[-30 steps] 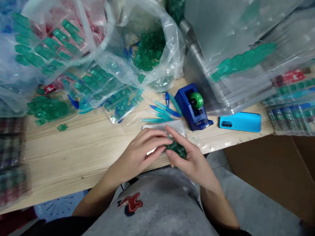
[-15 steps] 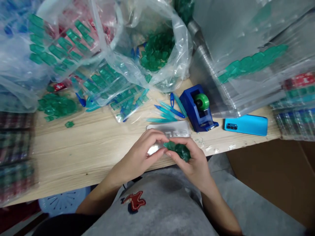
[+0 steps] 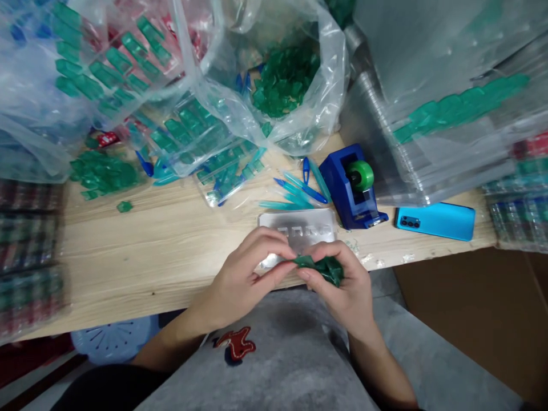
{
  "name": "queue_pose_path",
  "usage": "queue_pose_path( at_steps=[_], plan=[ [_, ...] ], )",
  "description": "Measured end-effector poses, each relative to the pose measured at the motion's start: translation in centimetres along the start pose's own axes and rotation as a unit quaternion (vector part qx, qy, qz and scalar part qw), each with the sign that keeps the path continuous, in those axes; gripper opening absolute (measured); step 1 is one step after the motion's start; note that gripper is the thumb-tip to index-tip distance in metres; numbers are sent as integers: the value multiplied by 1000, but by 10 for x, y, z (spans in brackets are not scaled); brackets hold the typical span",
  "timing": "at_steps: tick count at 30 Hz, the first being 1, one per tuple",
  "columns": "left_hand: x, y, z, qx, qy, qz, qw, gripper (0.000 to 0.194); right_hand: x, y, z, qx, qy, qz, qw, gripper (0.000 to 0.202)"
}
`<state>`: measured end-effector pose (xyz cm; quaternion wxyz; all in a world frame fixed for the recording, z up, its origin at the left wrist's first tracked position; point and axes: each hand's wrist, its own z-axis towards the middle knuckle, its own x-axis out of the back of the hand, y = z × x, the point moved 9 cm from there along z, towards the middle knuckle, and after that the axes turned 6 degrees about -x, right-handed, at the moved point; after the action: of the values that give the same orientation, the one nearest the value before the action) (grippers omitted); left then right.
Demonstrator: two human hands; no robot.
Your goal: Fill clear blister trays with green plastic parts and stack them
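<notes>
My right hand (image 3: 342, 279) is wrapped round a small bunch of dark green translucent pieces (image 3: 329, 269). The thumb and forefinger of my left hand (image 3: 257, 268) pinch the left end of a green piece (image 3: 305, 261) sticking out of that bunch. Both hands are close together at the table's front edge. Just behind them lies a clear plastic tray (image 3: 299, 222) with moulded shapes, its front partly hidden by my fingers.
A blue tape dispenser (image 3: 353, 188) and a blue phone (image 3: 435, 221) lie to the right. Blue and teal pens (image 3: 299, 188) are behind the tray. Plastic bags (image 3: 334, 74) of green pieces stand further back. A green pile (image 3: 105, 174) is at left.
The view has shifted slightly. The green piece between my hands now stretches out more toward my left fingertips, and my right hand has moved a little to the right with the bunch.
</notes>
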<state>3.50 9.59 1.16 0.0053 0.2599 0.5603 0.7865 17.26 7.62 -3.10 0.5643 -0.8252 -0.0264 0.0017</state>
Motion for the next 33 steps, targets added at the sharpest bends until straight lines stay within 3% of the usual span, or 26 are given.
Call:
queue_pose_path(
  at_steps=[3, 6, 10, 14, 18, 21, 24, 28, 31, 33],
  plan=[
    [4, 17, 1, -64, 26, 82, 994, 18, -2, 1, -2, -10, 7, 22, 1000, 19],
    [3, 20, 0, -82, 24, 48, 995, 18, -7, 0, -3, -16, -8, 52, 998, 18],
    [2, -1, -6, 18, 27, -126, 991, 15, -14, -2, -2, -10, -50, 98, 994, 17],
    [2, -21, -13, 139, 63, -248, 957, 11, -17, -6, 0, 16, -83, 112, 990, 26],
    [4, -25, -12, 161, 90, -301, 936, 13, -16, -14, -2, 55, -43, 5, 998, 16],
    [-2, -28, -13, 174, 71, -353, 916, 21, -17, -23, -4, 107, -5, -68, 992, 15],
    [-5, -36, -17, 192, 80, -369, 906, 24, -17, -35, -10, 203, 27, -128, 970, 25],
    [-11, -48, -29, 219, 117, -392, 886, 20, -32, -39, -24, 343, 5, -260, 903, 39],
    [-25, -60, -47, 269, 97, -433, 855, 18, -42, -26, -33, 394, -6, -324, 860, 51],
    [-29, -67, -62, 296, 91, -421, 853, 19, -49, -14, -36, 401, -23, -340, 850, 54]
  ],
)
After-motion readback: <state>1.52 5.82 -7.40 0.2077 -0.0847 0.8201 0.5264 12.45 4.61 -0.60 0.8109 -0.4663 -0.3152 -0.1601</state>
